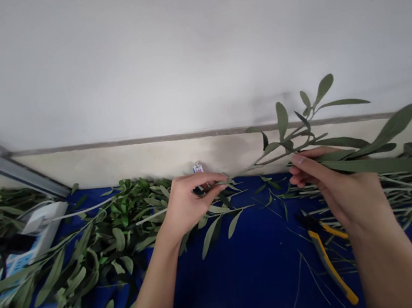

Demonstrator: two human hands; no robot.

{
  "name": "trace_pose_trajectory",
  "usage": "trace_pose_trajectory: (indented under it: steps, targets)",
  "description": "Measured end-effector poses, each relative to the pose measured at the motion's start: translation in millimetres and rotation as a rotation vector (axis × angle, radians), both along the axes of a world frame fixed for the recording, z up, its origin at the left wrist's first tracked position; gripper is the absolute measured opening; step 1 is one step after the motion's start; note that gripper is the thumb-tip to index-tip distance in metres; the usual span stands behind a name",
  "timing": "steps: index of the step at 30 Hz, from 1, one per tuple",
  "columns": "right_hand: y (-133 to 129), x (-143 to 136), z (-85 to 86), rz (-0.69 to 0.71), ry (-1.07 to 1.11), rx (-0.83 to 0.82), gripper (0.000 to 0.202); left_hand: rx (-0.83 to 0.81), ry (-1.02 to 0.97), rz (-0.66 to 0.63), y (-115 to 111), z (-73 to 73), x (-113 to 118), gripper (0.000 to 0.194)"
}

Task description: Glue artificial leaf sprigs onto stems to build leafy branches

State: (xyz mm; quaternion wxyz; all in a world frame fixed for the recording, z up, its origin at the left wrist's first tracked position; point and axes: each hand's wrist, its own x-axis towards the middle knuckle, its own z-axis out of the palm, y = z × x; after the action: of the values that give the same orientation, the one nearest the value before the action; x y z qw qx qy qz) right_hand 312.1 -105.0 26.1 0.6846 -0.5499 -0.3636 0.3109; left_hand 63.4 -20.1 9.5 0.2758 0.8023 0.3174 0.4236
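A long leafy stem [270, 155] with narrow grey-green leaves spans the space between my hands, raised above the blue surface. My left hand [193, 198] pinches its thin left end between thumb and fingertips. Farther along, my right hand [338, 181] is closed on the leafy part, thumb and index finger pressed together; leaves fan out above and to the right of it. Below and left of my right wrist lie cutting pliers [331, 264] with yellow and grey handles, their jaws partly in shadow.
Leafy branches [80, 277] heap up on the left, partly over a white power strip [43, 225]. Bare stems [408, 192] are piled behind my right hand. Leaf and stem scraps litter the blue tabletop [247, 274]. A white wall [171, 48] rises behind; a small white item [197, 167] stands against it.
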Motion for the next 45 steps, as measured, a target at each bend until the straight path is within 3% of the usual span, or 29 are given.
trace_pose_trajectory:
  steps: [11, 22, 25, 30, 40, 45]
  targets:
    - [10, -2, -9.6, -0.023, 0.053, 0.007, 0.023, 0.106, -0.005, -0.032, -1, -5.8, 7, 0.017]
    - [9, 7, -16.9, 0.116, 0.035, 0.008, 0.034, -0.060, 0.074, -0.007, -3, -0.8, 5, 0.010]
    - [12, 0, -18.9, 0.055, 0.009, 0.046, 0.035, -0.090, 0.071, -0.004, -3, -1.3, 6, 0.010]
    - [16, -16, -20.7, -0.182, -0.071, 0.156, 0.029, -0.098, 0.061, -0.004, -4, -1.0, 6, 0.010]
    - [17, -16, -28.9, -0.228, -0.102, 0.196, 0.018, -0.061, 0.017, 0.017, -6, -1.0, 7, 0.008]
    - [16, -14, -28.7, -0.297, -0.109, 0.143, 0.023, -0.060, 0.008, 0.010, -6, -0.4, 8, 0.007]
